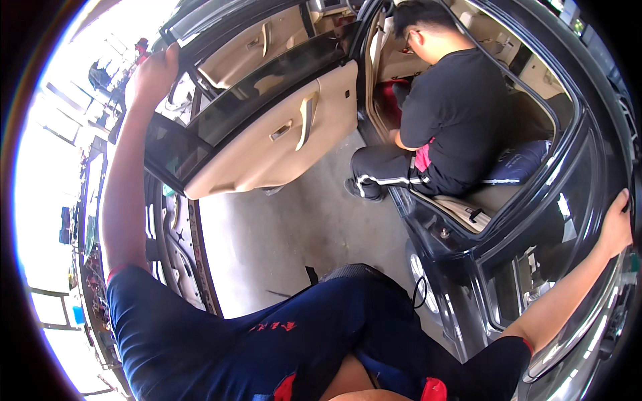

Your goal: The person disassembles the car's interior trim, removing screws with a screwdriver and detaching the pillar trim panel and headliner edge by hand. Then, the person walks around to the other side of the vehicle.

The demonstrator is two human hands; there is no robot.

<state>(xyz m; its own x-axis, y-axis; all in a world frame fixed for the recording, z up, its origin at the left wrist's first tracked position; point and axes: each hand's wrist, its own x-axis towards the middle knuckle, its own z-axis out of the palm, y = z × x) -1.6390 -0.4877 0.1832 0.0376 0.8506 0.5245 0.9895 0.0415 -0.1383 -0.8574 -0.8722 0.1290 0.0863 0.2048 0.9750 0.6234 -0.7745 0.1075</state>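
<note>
My left arm stretches up along the left side, and my left hand (pixel 152 79) closes at the upper frame of an opened dark car door (pixel 284 134) with beige inner trim. Its fingertips are partly hidden. Far to the right, my right hand (pixel 616 226) rests against the dark, glossy rear body (pixel 562 220) of the car, thumb apart from the fingers. Between my arms, a person (pixel 461 100) in a black shirt and striped dark trousers sits sideways in the rear doorway, head bent. That person's hands are mostly hidden.
Beyond the near door stands another opened door (pixel 251 50) with beige trim. A dark blue printed bag or cushion (pixel 521 162) lies behind the seated person. Bare metal door-like panels (pixel 177 247) stand at left. Grey concrete floor (pixel 294 227) lies between them and the car.
</note>
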